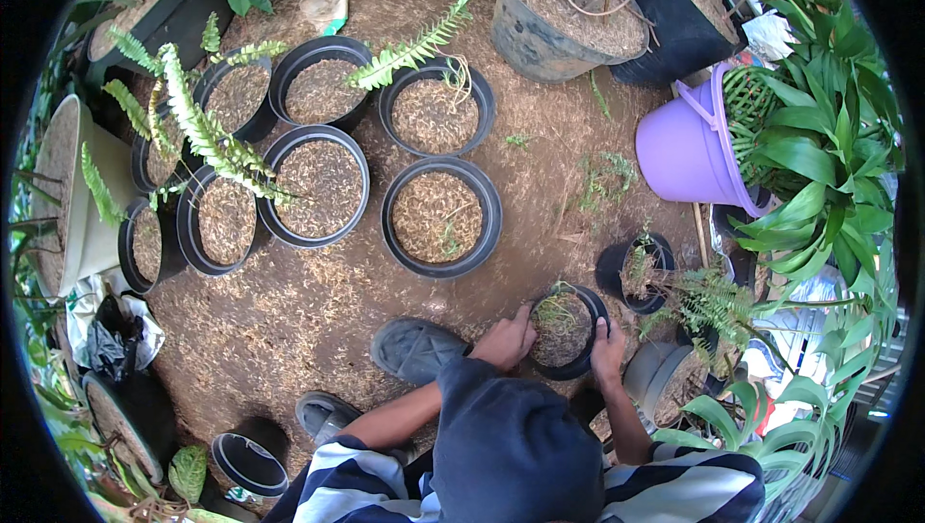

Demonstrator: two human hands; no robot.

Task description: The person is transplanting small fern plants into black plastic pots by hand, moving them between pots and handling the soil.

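A small black plant pot [568, 370] of soil, with thin green sprigs [553, 312] along its far left side, is between my hands. My left hand [507, 340] is at the pot's left side, its fingers closed on the rim. On the opposite side, my right hand [608, 352] grips the rim, with the thumb on top. The fingers beneath the pot are hidden. Just beyond it to the right, another small black pot [610, 271] leans with a fern [708, 301] nearby. A grey pot [647, 370] lies tilted beside my right hand.
Several black pots of soil [493, 220] stand at the centre and left, some with ferns [198, 123]. A purple bucket [679, 152] tips over at the right beside leafy plants [814, 157]. Large pots [520, 37] line the back. An empty black pot [252, 460] lies near left.
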